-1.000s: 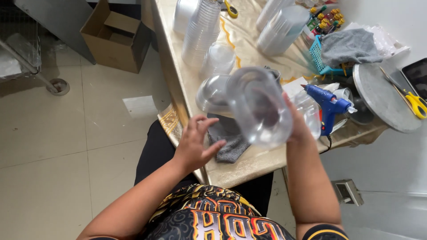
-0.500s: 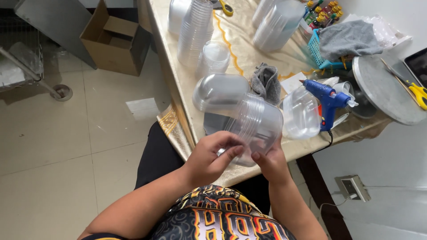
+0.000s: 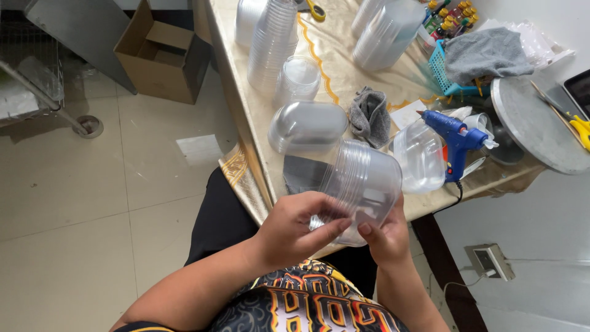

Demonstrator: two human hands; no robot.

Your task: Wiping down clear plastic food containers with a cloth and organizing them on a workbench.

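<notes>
From the head camera, we saw both hands holding a stack of clear plastic containers [image 3: 362,187] just above the near edge of the table [image 3: 246,117], over the lap. The left hand [image 3: 295,230] had its fingers curled around the stack's near end, thumb across the rim, gripping it. The right hand [image 3: 384,237] cupped the stack from below and the side, fingers closed on the wall; how firmly the fingertips pressed we could not tell, as the stack hid most of them.

We judged the stack light, thin-walled and springy, smooth enough to slip, and likely to dent or crack if squeezed hard. The ribbed rim band looked like the stiffest place to take hold, with the other hand steadying the rounded base.

About the hands, a clear domed lid [image 3: 307,126] lay on the table just beyond the stack, and a grey cloth [image 3: 370,115] sat beside it. A blue glue gun [image 3: 455,138] rested to the right, next to another clear container [image 3: 420,157]. Farther off stood tall stacks of clear cups [image 3: 273,40], and a cardboard box [image 3: 163,52] sat on the floor.
</notes>
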